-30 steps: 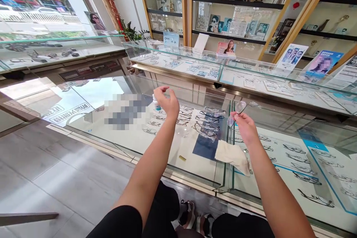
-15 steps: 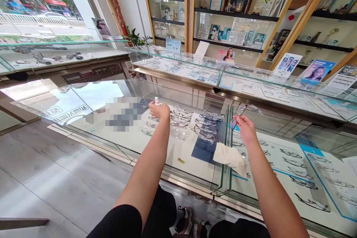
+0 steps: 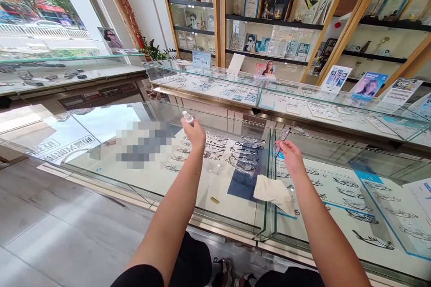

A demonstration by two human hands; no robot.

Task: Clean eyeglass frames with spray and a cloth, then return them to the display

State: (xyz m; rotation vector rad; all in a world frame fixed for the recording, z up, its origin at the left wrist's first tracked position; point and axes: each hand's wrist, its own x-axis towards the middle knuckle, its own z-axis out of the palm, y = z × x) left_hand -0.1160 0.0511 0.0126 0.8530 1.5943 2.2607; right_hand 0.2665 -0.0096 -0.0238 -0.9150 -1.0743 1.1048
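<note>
My left hand [image 3: 195, 133] is closed round a small white spray bottle [image 3: 187, 117], whose top sticks up above the fingers. Over to the right, my right hand [image 3: 290, 154] pinches a pair of glasses [image 3: 282, 138] above the glass counter. Below and left of that hand, a cream cloth [image 3: 274, 193] lies on the counter top. A dark blue rectangle [image 3: 241, 184] shows beside the cloth. Several pairs of glasses [image 3: 247, 152] lie in rows under the glass between my two hands.
The glass display counter [image 3: 208, 222] runs across in front of me. A small gold-coloured piece [image 3: 214, 200] shows near its front edge. More glasses [image 3: 372, 238] are displayed at right. Behind stand another glass case [image 3: 218, 81] and shelves [image 3: 274, 22] with pictures and trophies.
The view has shifted slightly to the right. My left hand has turned the spray bottle, which now shows more above the fingers. My right hand still holds the glasses.
</note>
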